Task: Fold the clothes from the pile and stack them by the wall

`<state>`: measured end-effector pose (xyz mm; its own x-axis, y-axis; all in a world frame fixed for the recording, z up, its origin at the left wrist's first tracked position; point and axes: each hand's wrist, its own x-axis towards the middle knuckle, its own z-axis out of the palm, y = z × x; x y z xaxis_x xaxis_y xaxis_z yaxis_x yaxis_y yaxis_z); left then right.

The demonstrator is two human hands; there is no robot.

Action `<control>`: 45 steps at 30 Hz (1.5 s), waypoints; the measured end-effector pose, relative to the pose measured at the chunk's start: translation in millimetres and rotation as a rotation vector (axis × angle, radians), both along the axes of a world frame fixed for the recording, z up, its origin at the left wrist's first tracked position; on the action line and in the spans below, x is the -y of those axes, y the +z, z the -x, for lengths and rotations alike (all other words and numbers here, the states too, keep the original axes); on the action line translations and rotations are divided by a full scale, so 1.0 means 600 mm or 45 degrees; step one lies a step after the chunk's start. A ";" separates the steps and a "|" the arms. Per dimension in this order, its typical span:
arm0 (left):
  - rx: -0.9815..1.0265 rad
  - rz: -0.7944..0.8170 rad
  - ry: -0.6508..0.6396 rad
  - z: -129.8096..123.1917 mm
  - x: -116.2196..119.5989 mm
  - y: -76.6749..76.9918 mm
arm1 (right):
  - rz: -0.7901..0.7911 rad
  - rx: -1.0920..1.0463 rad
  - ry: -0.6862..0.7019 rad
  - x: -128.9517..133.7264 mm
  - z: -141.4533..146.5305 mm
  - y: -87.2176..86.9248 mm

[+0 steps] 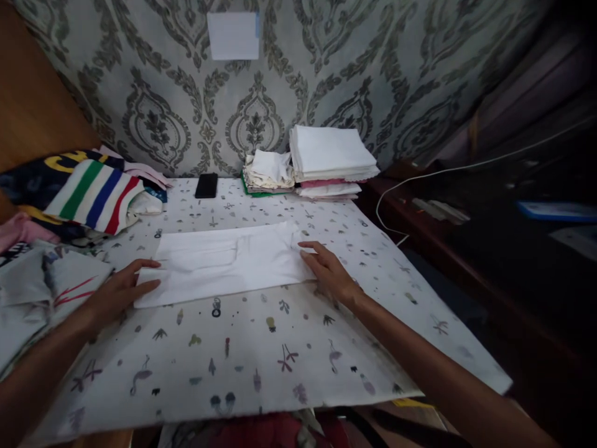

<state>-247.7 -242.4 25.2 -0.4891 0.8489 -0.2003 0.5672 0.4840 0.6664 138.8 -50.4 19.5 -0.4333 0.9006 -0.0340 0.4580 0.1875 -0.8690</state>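
A white folded cloth (209, 258) lies flat as a long strip across the patterned table cover, with a seam or fold line and light creases on top. My left hand (124, 286) rests at its left end, thumb and forefinger stretched out and apart over the edge. At the right end, my right hand (333, 270) touches the cloth with thumb and forefinger extended, a small gap between them. The lower fingers of both hands are partly hidden.
Folded white cloths (329, 152) are stacked at the back, beside a smaller cloth pile (268, 171). A black phone (206, 185) lies left of them. Heaped clothes, including a striped garment (100, 196), cover the left side. A white cable (443, 168) hangs at the right.
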 end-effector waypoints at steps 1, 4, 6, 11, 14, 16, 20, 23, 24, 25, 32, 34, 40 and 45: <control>-0.016 -0.016 0.019 -0.005 0.001 -0.001 | -0.028 0.042 0.015 0.010 -0.007 0.001; -0.043 -0.079 0.028 -0.016 -0.002 -0.007 | -0.129 0.127 0.015 0.034 -0.026 -0.011; -0.131 -0.134 0.031 -0.018 -0.007 -0.011 | -0.220 0.136 -0.023 0.044 -0.034 -0.025; -0.376 -0.161 -0.007 -0.020 -0.022 -0.013 | -0.363 0.095 -0.088 0.049 -0.041 -0.050; -0.456 -0.136 -0.029 -0.026 -0.023 -0.011 | -0.377 0.107 -0.118 0.047 -0.043 -0.051; -0.519 -0.113 -0.042 -0.029 -0.024 -0.010 | -0.356 0.113 -0.139 0.046 -0.045 -0.049; -0.670 0.020 -0.117 -0.034 -0.024 -0.005 | -0.344 0.119 -0.148 0.044 -0.048 -0.049; -0.969 0.086 -0.162 -0.048 -0.028 0.007 | -0.359 0.126 -0.147 0.042 -0.047 -0.052; -1.103 0.078 -0.189 -0.055 -0.032 0.012 | -0.372 0.130 -0.147 0.042 -0.047 -0.053; -1.218 0.057 -0.217 -0.065 -0.040 0.018 | -0.385 0.136 -0.145 0.041 -0.047 -0.054; -0.670 -0.263 -0.693 -0.174 -0.201 0.034 | -0.448 0.148 -0.119 0.040 -0.051 -0.060; -0.580 -0.304 -0.841 -0.207 -0.260 0.021 | -0.464 0.134 -0.096 0.041 -0.054 -0.062; -0.618 -0.215 -0.889 -0.249 -0.344 -0.021 | -0.496 0.123 -0.048 0.045 -0.062 -0.067; -0.405 -0.409 -0.830 -0.240 -0.345 -0.015 | -0.425 0.066 -0.096 0.045 -0.063 -0.066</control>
